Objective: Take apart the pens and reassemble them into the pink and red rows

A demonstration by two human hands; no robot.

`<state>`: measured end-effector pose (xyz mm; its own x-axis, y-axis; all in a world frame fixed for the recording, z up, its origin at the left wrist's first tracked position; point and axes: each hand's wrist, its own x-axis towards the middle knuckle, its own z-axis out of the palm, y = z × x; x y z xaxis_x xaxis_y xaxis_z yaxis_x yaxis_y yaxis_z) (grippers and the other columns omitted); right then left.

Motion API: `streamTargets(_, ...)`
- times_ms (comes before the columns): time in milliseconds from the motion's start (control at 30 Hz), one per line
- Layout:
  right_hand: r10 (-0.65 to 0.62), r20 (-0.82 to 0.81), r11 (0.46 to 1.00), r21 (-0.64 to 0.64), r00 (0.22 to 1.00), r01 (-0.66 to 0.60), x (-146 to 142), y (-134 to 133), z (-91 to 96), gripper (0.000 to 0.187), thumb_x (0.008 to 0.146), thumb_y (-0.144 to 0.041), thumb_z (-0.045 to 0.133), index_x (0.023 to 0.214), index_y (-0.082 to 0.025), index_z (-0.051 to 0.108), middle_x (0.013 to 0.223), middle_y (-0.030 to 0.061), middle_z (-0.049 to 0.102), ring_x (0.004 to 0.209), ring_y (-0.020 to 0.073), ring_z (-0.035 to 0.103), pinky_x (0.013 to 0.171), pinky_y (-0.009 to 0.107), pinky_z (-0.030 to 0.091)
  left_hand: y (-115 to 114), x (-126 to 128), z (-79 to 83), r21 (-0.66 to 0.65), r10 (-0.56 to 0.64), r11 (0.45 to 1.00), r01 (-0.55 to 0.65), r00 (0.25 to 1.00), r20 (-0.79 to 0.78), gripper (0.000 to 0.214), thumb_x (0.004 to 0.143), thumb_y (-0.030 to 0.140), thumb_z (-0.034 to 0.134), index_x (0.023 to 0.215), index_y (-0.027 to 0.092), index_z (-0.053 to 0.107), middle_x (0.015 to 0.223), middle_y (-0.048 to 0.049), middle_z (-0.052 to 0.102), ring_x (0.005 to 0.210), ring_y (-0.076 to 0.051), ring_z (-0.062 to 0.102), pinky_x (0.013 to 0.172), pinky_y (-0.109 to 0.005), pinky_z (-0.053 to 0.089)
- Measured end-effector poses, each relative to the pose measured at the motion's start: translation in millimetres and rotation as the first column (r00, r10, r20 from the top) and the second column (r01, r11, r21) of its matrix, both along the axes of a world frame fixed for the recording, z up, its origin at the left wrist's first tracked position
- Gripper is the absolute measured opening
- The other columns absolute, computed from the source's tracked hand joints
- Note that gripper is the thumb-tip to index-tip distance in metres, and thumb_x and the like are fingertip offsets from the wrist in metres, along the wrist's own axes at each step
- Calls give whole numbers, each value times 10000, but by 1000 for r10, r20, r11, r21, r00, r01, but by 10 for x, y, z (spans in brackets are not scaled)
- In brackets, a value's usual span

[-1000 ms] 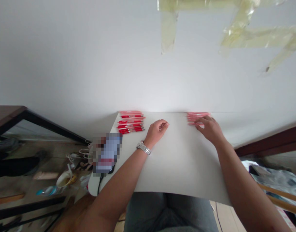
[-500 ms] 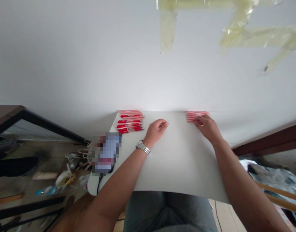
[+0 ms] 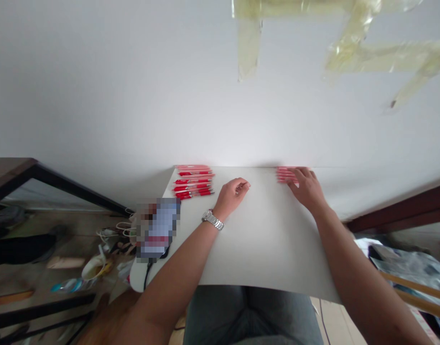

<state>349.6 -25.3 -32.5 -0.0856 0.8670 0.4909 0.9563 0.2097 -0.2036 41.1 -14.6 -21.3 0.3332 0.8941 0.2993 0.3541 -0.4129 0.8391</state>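
Left hand, with a metal-link wristwatch, rests on the smooth white board, its fingers curled together and empty. Right hand lies over a row of red plastic pens, fingers slightly apart; apparently touching, but grip cannot be confirmed. A second pen row lies along the far edge, well left of it.

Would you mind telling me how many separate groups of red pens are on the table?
2. The left group of red pens lies at the far edge, left of the left hand. The right group of red pens is partly hidden under the right hand.
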Motion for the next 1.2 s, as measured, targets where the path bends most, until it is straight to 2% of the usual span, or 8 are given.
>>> streamTargets(100, -23, 33, 999, -35, 999, 24, -55, 36, -51, 516, 1019, -398, 492, 1473, -162, 559, 1408, 183, 606, 1265, 362, 546, 1060, 519, 460, -10, 4, 22, -7, 9, 1000, -9, 1000, -8, 292, 1006, 453, 557, 970, 205, 708, 974, -39, 779, 875, -171, 717, 809, -275, 555)
streamTargets(267, -32, 85, 995, -97, 996, 40, -80, 87, -130, 502, 1052, -440, 420, 1444, -176, 588, 1450, 173, 586, 1312, 345, 535, 1100, 509, 442, -10, 1, 25, -10, -1, 1000, 1, 1000, 9, 301, 1004, 464, 559, 979, 204, 708, 982, -44, 779, 889, -174, 722, 806, -272, 562)
streamTargets(867, -17, 29, 999, -41, 999, 18, -104, 74, -88, 483, 1017, -457, 489, 1388, -179, 624, 1389, 184, 622, 1248, 360, 563, 1081, 531, 432, -12, -6, 18, -13, -13, 1000, 13, 1000, 3, 305, 1010, 465, 550, 987, 201, 702, 1003, -49, 773, 904, -172, 720, 816, -272, 564)
streamTargets(1067, 36, -23, 999, 9, 999, -36, -130, 33, -18, 458, 1012, -426, 522, 1363, -151, 627, 1350, 185, 648, 1248, 346, 572, 1091, 509, 448, -9, -6, 22, -8, -11, 1000, 11, 1000, 1, 317, 1011, 468, 543, 975, 195, 701, 987, -52, 771, 892, -171, 716, 815, -274, 561)
streamTargets(1200, 110, -109, 994, 18, 988, -108, -238, -14, 38, 329, 1015, -392, 518, 1241, -207, 668, 1252, 153, 682, 1188, 321, 605, 1034, 485, 483, -9, -7, 20, -5, 3, 1000, -3, 1000, -2, 318, 1011, 471, 543, 975, 198, 702, 983, -49, 771, 884, -169, 712, 819, -274, 558)
